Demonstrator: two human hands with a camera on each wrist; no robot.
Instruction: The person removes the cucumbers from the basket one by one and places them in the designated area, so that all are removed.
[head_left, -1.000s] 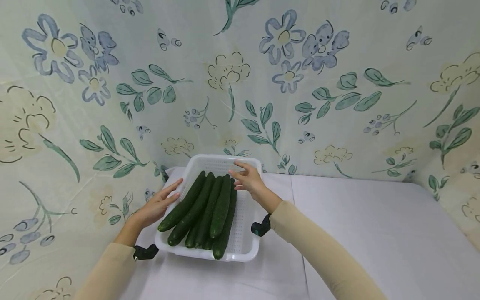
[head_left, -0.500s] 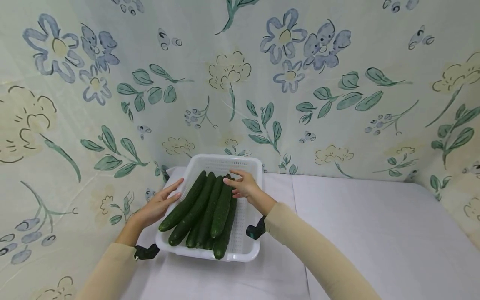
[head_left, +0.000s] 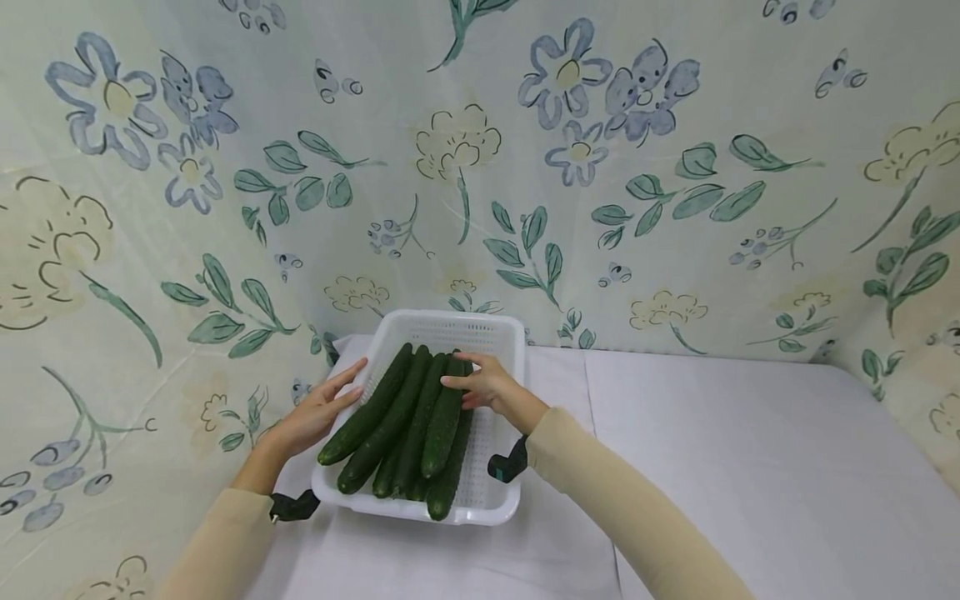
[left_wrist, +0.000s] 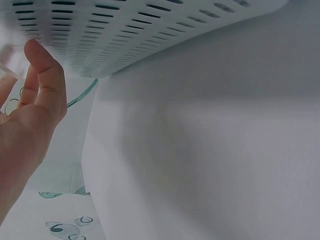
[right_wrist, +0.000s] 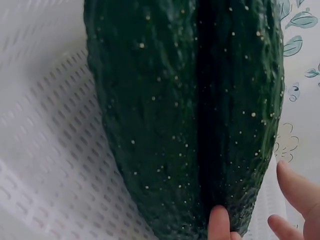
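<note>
Long dark green cucumbers (head_left: 382,433), several of them, lie side by side in a white perforated plastic basket (head_left: 491,512). My right hand (head_left: 487,385) is at the far end of the rightmost upper cucumber (head_left: 444,421), its thumb and index finger to either side. In the right wrist view a fingertip (right_wrist: 218,222) sits in the groove between two cucumbers, with other fingers beside the right one, a slight gap showing there. My left hand (head_left: 318,417) rests on the basket's left side with fairly straight fingers. The left wrist view shows a fingertip (left_wrist: 37,52) against its slotted outer wall.
The basket stands on a white cloth-covered table (head_left: 712,467), near its left and back edges. A floral curtain (head_left: 562,250) hangs behind and along the left side. Black wrist cameras (head_left: 508,460) are strapped on both wrists, the right one over the basket's rim.
My right hand has come down and slightly left, from above the basket's far part onto the far end of the upper cucumber. My left hand and the basket have stayed put.
</note>
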